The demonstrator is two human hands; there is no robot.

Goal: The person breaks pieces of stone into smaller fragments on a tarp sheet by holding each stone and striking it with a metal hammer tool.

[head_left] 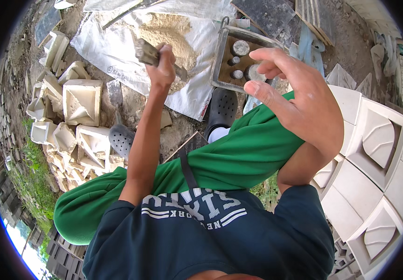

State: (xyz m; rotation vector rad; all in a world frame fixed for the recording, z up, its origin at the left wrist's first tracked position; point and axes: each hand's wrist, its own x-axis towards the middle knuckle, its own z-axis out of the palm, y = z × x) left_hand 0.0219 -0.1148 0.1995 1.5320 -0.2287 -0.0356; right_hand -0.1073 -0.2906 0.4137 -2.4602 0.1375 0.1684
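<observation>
My left hand [162,67] is wrapped round a short, dirt-caked bar [147,52] with a thick block-like end; its exact kind does not show. It is held above a white plastic sheet [197,95] with a heap of pale sandy powder [162,30] on it. My right hand [299,95] is raised close to the camera, fingers curved and thumb apart, holding nothing. Beyond it lies a rectangular mould box [218,53], with several upright round cylinders [240,48] standing in brown material. My right hand hides part of the box's near right side.
Pale cast blocks [82,101] are piled at the left. Patterned square cast blocks [358,186] stand in rows at the right. Dark boards [264,16] lie at the back. My feet, in grey clogs [221,109], stand near the sheet and box.
</observation>
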